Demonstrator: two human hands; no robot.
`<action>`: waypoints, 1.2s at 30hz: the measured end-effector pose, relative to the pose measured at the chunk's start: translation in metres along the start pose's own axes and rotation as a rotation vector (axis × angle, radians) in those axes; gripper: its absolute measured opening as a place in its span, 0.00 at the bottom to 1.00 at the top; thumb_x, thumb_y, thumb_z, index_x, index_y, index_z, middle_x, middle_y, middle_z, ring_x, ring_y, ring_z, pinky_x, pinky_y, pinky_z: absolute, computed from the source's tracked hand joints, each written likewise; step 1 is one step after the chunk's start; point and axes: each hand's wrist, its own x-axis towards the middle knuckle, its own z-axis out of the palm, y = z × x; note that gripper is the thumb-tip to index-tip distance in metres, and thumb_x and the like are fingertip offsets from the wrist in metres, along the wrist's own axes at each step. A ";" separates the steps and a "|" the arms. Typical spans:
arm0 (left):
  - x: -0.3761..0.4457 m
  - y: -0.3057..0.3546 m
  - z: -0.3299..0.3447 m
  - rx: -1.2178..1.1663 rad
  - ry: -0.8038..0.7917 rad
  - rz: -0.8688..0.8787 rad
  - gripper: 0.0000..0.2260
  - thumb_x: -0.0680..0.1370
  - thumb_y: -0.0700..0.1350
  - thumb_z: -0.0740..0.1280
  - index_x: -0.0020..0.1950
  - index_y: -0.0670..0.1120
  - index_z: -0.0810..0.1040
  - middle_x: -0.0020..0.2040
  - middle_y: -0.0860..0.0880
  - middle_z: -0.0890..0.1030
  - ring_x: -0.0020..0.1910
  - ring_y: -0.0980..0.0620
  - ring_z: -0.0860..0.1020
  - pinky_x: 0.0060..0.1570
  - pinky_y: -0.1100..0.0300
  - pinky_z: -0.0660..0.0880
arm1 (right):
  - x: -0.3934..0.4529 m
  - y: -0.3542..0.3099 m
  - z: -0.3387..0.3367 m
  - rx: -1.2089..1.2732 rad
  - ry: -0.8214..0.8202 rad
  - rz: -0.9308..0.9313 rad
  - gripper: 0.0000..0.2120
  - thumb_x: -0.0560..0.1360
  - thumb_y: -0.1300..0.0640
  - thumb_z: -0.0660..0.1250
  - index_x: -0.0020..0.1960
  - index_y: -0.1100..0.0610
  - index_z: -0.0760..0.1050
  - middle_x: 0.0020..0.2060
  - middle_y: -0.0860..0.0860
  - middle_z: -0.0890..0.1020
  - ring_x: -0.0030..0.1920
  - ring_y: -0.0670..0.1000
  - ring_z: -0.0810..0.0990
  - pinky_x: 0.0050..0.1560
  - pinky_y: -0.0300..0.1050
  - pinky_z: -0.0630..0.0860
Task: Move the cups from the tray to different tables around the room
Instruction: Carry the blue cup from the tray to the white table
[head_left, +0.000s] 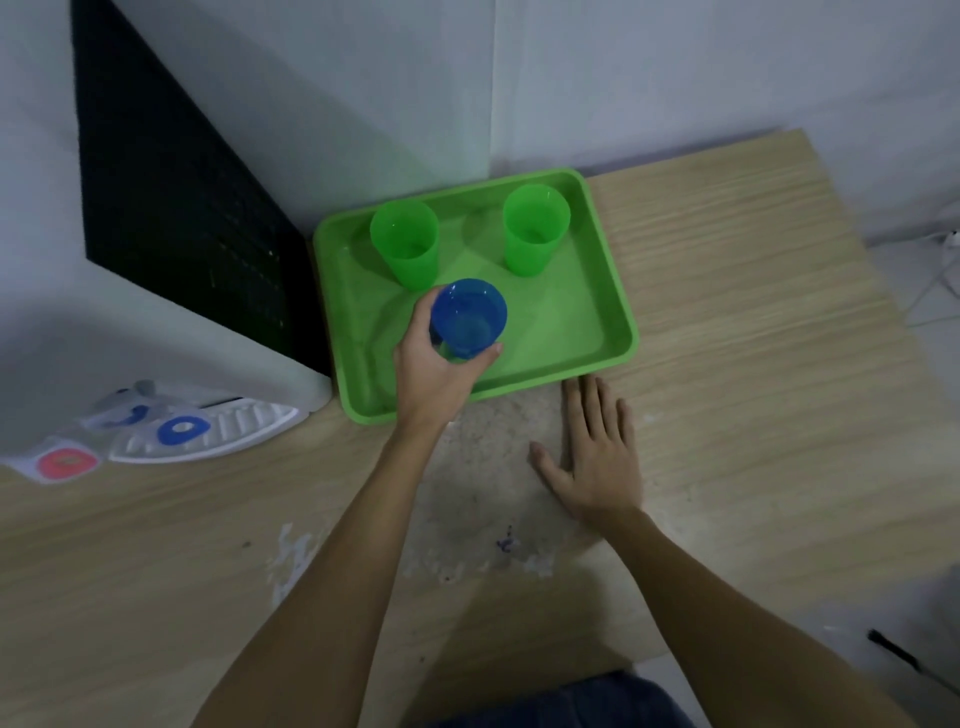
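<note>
1. The left hand (434, 371) has its grip closed around the blue cup (469, 323), thumb on the near-right side of the wall and fingers curled round the left side
2. The blue cup is upright with its open mouth facing up, over the near-middle part of the green tray (592, 332); whether its base touches the tray floor or is just above it cannot be told
3. The right hand (597, 457) lies flat and open on the counter (753, 364), palm down, fingers spread and pointing toward the tray, fingertips just short of the tray's near edge; it holds nothing
4. Two green cups stand upright at the far side of the tray: the left green cup (408, 247) close to the blue cup, the right green cup (535, 228) well apart from it
5. The tray sits in the far corner of the counter near the wall, just beside a white water dispenser (156, 374) on the left
6. A worn, scuffed patch (483, 493) marks the counter between the two forearms
</note>
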 end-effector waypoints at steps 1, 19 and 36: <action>-0.004 0.005 -0.003 -0.006 0.005 0.019 0.36 0.65 0.44 0.85 0.71 0.51 0.76 0.64 0.54 0.81 0.66 0.55 0.79 0.67 0.51 0.78 | -0.001 0.000 -0.001 0.006 0.001 -0.001 0.45 0.80 0.31 0.56 0.85 0.56 0.45 0.84 0.56 0.50 0.84 0.56 0.45 0.82 0.60 0.47; -0.125 0.116 0.024 0.049 -0.191 0.258 0.37 0.64 0.46 0.86 0.70 0.47 0.77 0.61 0.54 0.84 0.60 0.57 0.82 0.63 0.57 0.79 | -0.074 0.063 -0.154 0.231 -0.056 -0.119 0.46 0.75 0.27 0.56 0.82 0.57 0.61 0.80 0.55 0.66 0.80 0.53 0.63 0.77 0.40 0.55; -0.318 0.216 0.254 -0.011 -0.549 0.467 0.33 0.64 0.43 0.86 0.66 0.54 0.78 0.60 0.58 0.84 0.60 0.59 0.82 0.58 0.63 0.79 | -0.326 0.293 -0.249 0.262 0.311 0.214 0.43 0.76 0.29 0.62 0.83 0.51 0.58 0.81 0.49 0.63 0.80 0.49 0.61 0.77 0.43 0.58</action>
